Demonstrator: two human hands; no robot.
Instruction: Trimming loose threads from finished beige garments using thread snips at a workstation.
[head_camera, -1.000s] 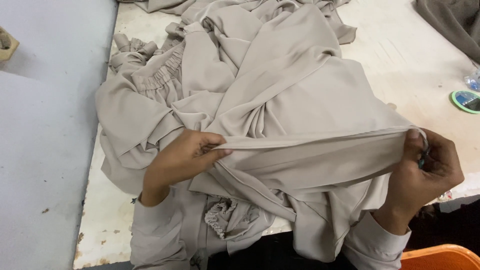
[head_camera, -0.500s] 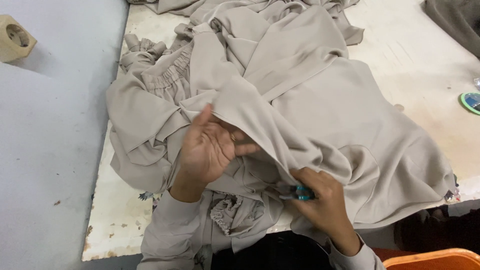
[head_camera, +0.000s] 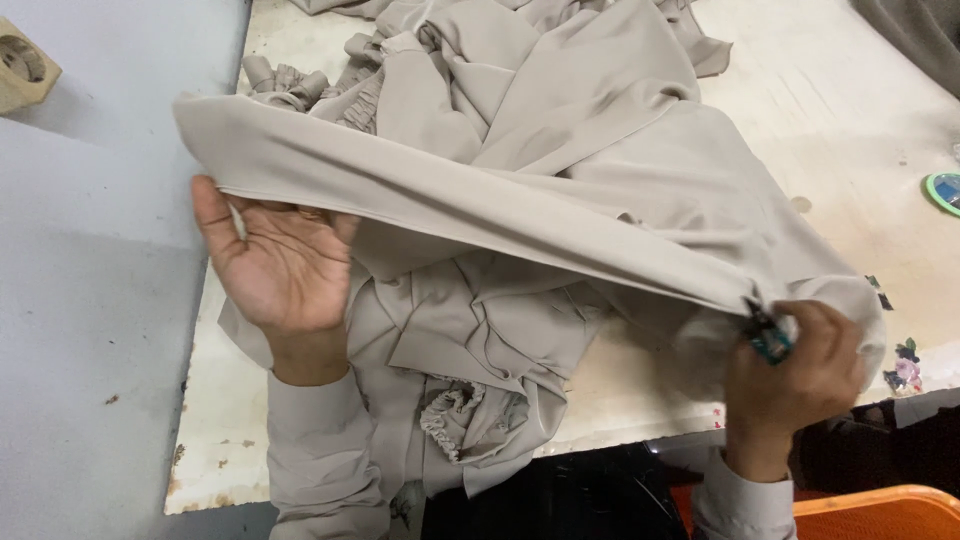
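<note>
Left hand: the left hand (head_camera: 283, 262) is raised palm up, fingers spread apart, under a folded edge of the beige garment (head_camera: 560, 190).
Right hand: the right hand (head_camera: 800, 368) is fisted, clamped on the garment's other end and a small teal tool (head_camera: 768, 338).
Garment: stretched taut between both hands, the rest heaped on the worn white table (head_camera: 850, 130).
Table's right edge: a green round object (head_camera: 944, 190).
</note>
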